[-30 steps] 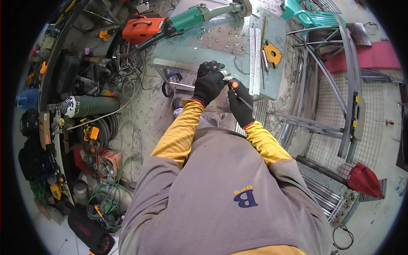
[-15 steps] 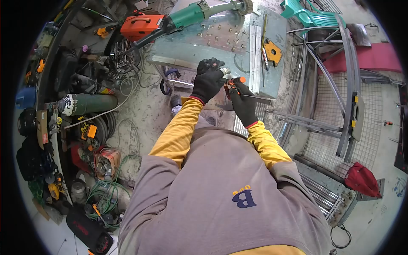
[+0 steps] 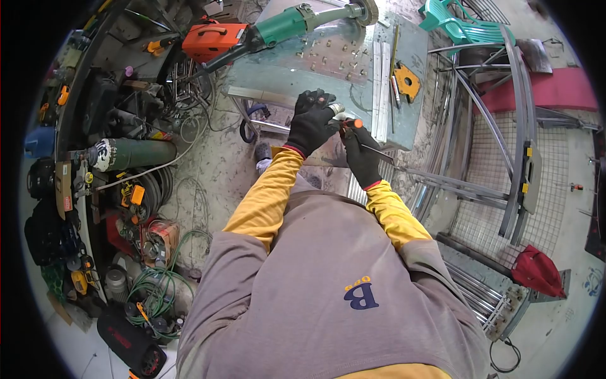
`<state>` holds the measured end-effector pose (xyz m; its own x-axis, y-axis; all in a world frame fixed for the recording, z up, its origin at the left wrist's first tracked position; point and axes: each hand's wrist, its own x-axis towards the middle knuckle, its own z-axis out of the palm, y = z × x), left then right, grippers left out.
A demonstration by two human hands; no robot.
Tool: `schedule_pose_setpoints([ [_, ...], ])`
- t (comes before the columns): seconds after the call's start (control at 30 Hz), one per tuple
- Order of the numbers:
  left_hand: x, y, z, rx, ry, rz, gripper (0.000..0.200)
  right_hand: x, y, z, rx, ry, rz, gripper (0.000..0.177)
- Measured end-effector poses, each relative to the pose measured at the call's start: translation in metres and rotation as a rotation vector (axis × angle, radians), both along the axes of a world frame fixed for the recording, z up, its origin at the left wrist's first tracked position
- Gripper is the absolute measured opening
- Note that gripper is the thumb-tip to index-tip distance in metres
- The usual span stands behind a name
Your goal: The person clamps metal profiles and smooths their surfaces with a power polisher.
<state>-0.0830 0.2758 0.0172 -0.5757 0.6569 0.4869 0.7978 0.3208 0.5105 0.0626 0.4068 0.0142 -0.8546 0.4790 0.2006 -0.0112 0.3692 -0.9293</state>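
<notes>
Both my hands wear dark gloves and meet at the near edge of the metal table [image 3: 259, 84]. My left hand [image 3: 311, 123] has its fingers curled round something I cannot make out, with a pale tip at its thumb side. Close against it, my right hand [image 3: 362, 153] is closed on an orange-and-black tool [image 3: 351, 124]; its exact kind is too small to tell. Beyond them on the table lie small brass-coloured pieces [image 3: 341, 64], pale metal strips [image 3: 380, 88], a marker [image 3: 396, 90] and an orange magnet square [image 3: 408, 83].
A green angle grinder [image 3: 284, 26] lies across the table's far side beside a red case [image 3: 213, 42]. Metal frames [image 3: 499, 120] stand at the right. A gas cylinder [image 3: 136, 155], cables [image 3: 165, 278] and tools crowd the left. A green chair [image 3: 464, 28] is at the upper right.
My right hand and the orange-and-black tool have turned slightly and moved a little closer to my left hand. The view has shifted slightly.
</notes>
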Motion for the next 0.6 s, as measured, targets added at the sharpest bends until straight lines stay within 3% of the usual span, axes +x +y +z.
schedule_pose_setpoints([
  [0.07, 0.001, 0.001, 0.000, -0.004, 0.013, 0.016, 0.052, 0.003, 0.000, 0.003, 0.004, 0.013, 0.002, 0.031],
  [0.3, -0.002, 0.001, -0.004, 0.039, -0.004, 0.004, 0.049, 0.002, -0.003, 0.014, 0.031, 0.028, 0.026, 0.032],
  [0.37, -0.002, 0.002, -0.008, 0.063, 0.029, 0.016, 0.047, 0.002, -0.005, 0.020, 0.283, 0.065, 0.051, 0.036],
  [0.53, -0.003, 0.003, -0.011, 0.072, 0.051, 0.007, 0.047, 0.008, -0.003, 0.010, 0.366, 0.000, 0.080, 0.046],
  [0.6, -0.003, 0.004, -0.007, 0.068, 0.058, 0.003, 0.046, 0.004, 0.002, 0.007, 0.465, 0.092, 0.162, 0.052],
])
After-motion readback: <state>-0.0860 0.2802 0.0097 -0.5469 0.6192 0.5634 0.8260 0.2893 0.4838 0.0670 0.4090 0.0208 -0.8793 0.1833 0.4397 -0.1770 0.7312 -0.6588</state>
